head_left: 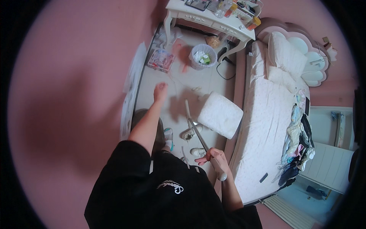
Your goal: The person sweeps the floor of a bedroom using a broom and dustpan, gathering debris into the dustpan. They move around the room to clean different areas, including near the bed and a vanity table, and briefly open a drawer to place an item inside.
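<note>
My right hand, at the lower middle, is wrapped round a long thin pole. The pole is grey along its middle and has a pale rounded butt below the hand. It slants up and left, its pale far end above the floor beside a white fluffy stool. Out ahead on the left, my left hand has its fingers curled closed; what they hold, if anything, is hidden. Pale shoes lie on the floor near the pole and stool.
A lined waste bin and a pink box stand on the floor ahead. Behind them is a white dressing table with bottles on top. Along the right runs a bed with heaped clothes. A pink wall rises left.
</note>
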A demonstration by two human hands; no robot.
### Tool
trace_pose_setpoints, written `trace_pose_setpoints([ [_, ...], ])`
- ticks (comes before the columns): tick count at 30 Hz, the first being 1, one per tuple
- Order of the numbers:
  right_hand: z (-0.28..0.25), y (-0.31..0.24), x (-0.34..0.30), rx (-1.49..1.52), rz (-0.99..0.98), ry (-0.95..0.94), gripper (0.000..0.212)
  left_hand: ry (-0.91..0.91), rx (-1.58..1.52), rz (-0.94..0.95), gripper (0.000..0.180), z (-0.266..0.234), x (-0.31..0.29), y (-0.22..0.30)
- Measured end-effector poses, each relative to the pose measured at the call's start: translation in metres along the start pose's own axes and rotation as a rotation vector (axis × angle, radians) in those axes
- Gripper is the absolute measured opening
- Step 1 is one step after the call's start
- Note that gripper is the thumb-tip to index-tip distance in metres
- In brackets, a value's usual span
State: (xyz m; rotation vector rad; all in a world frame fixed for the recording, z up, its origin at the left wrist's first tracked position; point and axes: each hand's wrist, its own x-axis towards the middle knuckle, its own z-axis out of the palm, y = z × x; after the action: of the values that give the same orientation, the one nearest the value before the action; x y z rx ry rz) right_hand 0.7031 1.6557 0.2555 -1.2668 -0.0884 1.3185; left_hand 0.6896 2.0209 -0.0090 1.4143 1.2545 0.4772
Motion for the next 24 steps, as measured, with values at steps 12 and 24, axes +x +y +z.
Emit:
trace_pose_setpoints([
  [12, -0.032, 0.068, -0.032, -0.124, 0.239, -0.208, 0.034, 0.021, 0.287, -0.617, 0.03, -0.203, -0.443, -0.33],
  [24, -0.134, 0.326, -0.014, -0.515, 0.433, -0.24, 0.027, 0.263, 0.145, -0.785, 0.029, -0.175, -0.848, -0.367],
])
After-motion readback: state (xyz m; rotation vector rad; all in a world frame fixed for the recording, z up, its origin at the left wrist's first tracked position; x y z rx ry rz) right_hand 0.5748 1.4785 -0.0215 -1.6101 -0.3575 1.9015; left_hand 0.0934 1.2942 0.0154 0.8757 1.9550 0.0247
